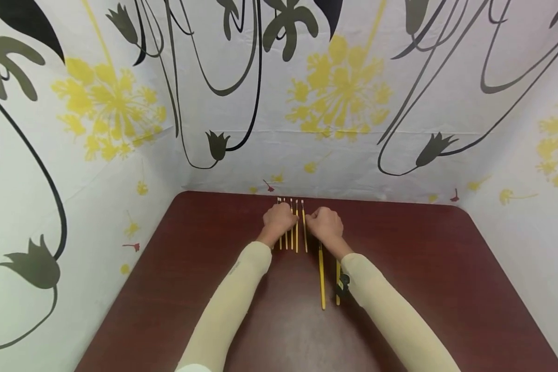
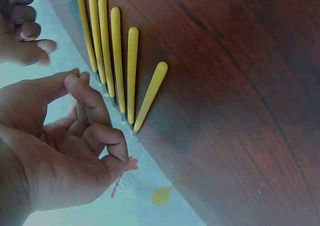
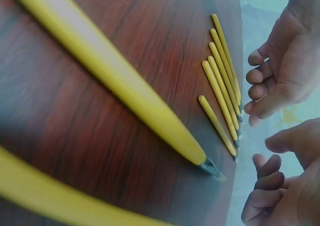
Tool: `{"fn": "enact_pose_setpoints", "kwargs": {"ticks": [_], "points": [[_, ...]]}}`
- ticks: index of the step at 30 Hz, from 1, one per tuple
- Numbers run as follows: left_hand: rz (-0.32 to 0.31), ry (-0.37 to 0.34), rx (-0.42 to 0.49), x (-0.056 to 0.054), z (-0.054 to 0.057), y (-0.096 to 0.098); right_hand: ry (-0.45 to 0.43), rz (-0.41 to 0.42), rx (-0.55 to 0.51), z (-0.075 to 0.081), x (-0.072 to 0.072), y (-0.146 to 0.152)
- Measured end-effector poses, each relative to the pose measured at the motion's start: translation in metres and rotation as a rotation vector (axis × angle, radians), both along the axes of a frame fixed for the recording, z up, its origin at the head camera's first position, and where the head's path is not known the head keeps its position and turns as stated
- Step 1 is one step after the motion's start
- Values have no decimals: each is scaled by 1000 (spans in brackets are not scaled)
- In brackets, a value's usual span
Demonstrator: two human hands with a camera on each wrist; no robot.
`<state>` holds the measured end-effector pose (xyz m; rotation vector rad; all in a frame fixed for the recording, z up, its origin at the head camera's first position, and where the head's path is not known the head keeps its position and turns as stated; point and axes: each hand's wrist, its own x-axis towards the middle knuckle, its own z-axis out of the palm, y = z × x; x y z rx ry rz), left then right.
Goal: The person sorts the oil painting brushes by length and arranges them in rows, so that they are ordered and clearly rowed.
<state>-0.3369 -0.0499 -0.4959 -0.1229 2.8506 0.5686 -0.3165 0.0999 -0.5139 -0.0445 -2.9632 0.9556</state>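
Several slim paintbrushes (image 1: 304, 232) with yellow handles lie side by side near the table's far edge, bristles pointing away. Above that row hovers my left hand (image 1: 279, 217), covering parts of some handles; its fingers are loosely bent, and I see nothing in them in the left wrist view. My right hand (image 1: 326, 223) hovers just right of the row, thumb and forefinger apart, fingers loosely curled and holding nothing. Below it lie two larger paintbrushes, one thick-handled brush (image 1: 322, 279) and another brush (image 1: 338, 298) partly hidden by the right wrist and sleeve.
The dark red-brown table (image 1: 204, 222) has rounded far corners. White sheeting (image 1: 260, 119) with yellow, grey and black flower prints rises behind it and along both sides. A small black device (image 1: 342, 284) sits at the right wrist.
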Motion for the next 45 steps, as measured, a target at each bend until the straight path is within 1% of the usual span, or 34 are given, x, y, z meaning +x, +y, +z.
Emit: {"fn": "enact_pose_setpoints", "kwargs": {"ticks": [3,5,7,13,18,20,23,27,30,33,36,38,41,45], "points": [[15,41,26,3,2,-1,63,4,0,3,8,8],[14,61,38,6,3,-3,77,7,12,4,14,14],[-4,69,53,10,5,-4,69,24,30,4,21,20],[-91,112,94,26,3,-2,54,77,40,0,43,34],[-184,135,94,45,0,7,61,132,8,-5,60,45],[-219,142,88,54,-2,12,65,140,4,-7,66,50],[-254,151,80,66,-4,18,66,134,12,-9,75,58],[-290,171,45,78,-5,25,57,124,37,-11,84,69],[-322,167,17,86,-7,29,37,120,63,-11,90,75],[-350,145,1,95,-9,31,3,112,99,-11,95,79],[-367,142,-15,100,-10,33,-24,107,123,-12,99,82],[-373,155,-17,102,-12,34,-25,107,129,-13,102,84],[-375,163,-22,103,-13,36,-17,103,131,-13,105,86],[-391,145,-27,105,-14,39,-12,94,137,-14,108,89]]}}
